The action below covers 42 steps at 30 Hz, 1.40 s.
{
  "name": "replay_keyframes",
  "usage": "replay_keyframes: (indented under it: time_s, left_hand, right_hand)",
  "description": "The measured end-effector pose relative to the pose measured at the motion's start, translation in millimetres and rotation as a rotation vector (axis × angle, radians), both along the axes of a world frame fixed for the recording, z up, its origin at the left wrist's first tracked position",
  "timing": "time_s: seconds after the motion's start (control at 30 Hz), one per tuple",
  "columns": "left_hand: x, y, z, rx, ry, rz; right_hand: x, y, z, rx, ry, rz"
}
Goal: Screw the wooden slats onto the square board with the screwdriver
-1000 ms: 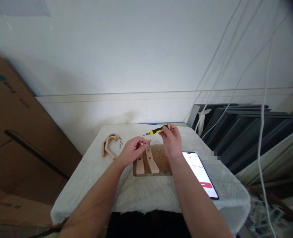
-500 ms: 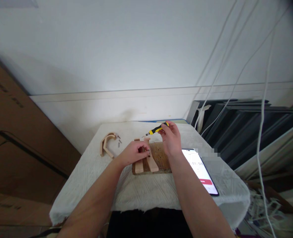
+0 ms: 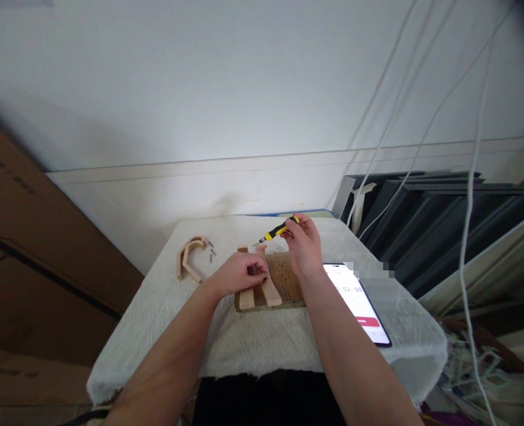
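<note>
My right hand point(image 3: 305, 242) is closed around a yellow-and-black screwdriver point(image 3: 276, 229). Its thin bit points left and slightly down, clear of the wood. My left hand point(image 3: 244, 273) pinches at a pale wooden piece point(image 3: 271, 293) with a flared near end; a small dark spot shows at the fingertips, too small to name. Beside it lies a second pale wooden strip point(image 3: 246, 299), partly covered by that hand. Both rest on a brown wooden board point(image 3: 284, 275) dotted with small holes.
Left of the board lie curved wooden pieces point(image 3: 186, 260) and several small screws point(image 3: 211, 257). A phone point(image 3: 357, 310) showing a timer lies by my right forearm. White cloth point(image 3: 253, 343) covers the table. Beyond are a wall, dark panels point(image 3: 457, 219), hanging white cables point(image 3: 468, 236) and a cardboard sheet point(image 3: 44, 248).
The whole view has shifted slightly. My left fingertips have moved a little over the wooden piece, covering the small shiny spot seen before. The screwdriver stays at nearly the same place and angle.
</note>
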<state>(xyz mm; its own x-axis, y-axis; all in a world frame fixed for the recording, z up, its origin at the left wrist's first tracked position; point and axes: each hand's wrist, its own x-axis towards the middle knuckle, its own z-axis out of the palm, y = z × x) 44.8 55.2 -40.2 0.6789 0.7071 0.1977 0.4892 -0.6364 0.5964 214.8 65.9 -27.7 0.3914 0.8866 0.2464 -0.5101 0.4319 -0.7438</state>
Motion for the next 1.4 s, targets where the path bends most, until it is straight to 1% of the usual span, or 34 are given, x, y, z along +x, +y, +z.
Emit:
replay_keyframes:
  time_s: [0.17,0.33,0.5,0.7,0.77,0.9,0.97,1.1,1.4]
  left_hand:
    - [0.1,-0.8,-0.4,-0.021,0.003,-0.006]
    - [2.1,-0.3,3.3,-0.038,0.072,-0.007]
    - [3.6,2.6,4.6,-0.012,0.145,0.01]
    - [2.7,4.4,3.0,0.01,0.187,0.002]
    - [2.3,4.4,3.6,0.018,0.191,0.006]
    - [1.4,4.4,4.4,0.043,0.19,-0.001]
    - [1.1,4.6,4.0,0.048,0.188,-0.006]
    - [0.9,5.0,2.6,0.038,0.194,-0.006]
    - [1.2,4.0,2.7,0.007,0.188,0.037]
  right_hand:
    - [-0.3,0.0,0.0,0.007,0.019,0.002]
    - [-0.8,0.3,-0.2,0.009,0.009,0.006]
    - [-0.3,1.7,-2.2,0.021,-0.017,-0.001]
    - [0.9,-0.8,-3.5,0.096,-0.119,-0.007]
    - [0.1,-4.1,-2.0,0.098,-0.145,0.043]
    - [-2.8,-10.9,2.1,0.088,-0.143,0.195]
    - [-3.8,-12.8,3.2,0.089,-0.159,0.242]
    - [-4.3,-14.3,3.6,0.091,-0.212,0.288]
    - [-6.4,-13.6,-0.5,0.137,-0.246,0.371]
